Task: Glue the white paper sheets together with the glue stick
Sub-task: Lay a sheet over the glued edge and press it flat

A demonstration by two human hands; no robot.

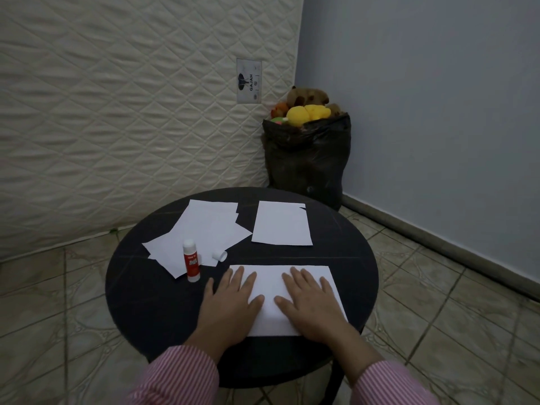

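Observation:
A white paper sheet (271,280) lies near the front of the round black table (146,302). My left hand (230,302) rests flat on its left edge, fingers spread. My right hand (309,299) presses flat on its right half. A red and white glue stick (192,261) stands upright and uncapped to the left, on the edge of a loose pile of white sheets (204,232). Its white cap (220,255) lies on its side beside it. Another white sheet (282,223) lies apart at the back right.
A quilted mattress (117,112) leans against the wall behind the table. A black bag full of plush toys (306,153) stands in the corner. Tiled floor (438,317) surrounds the table.

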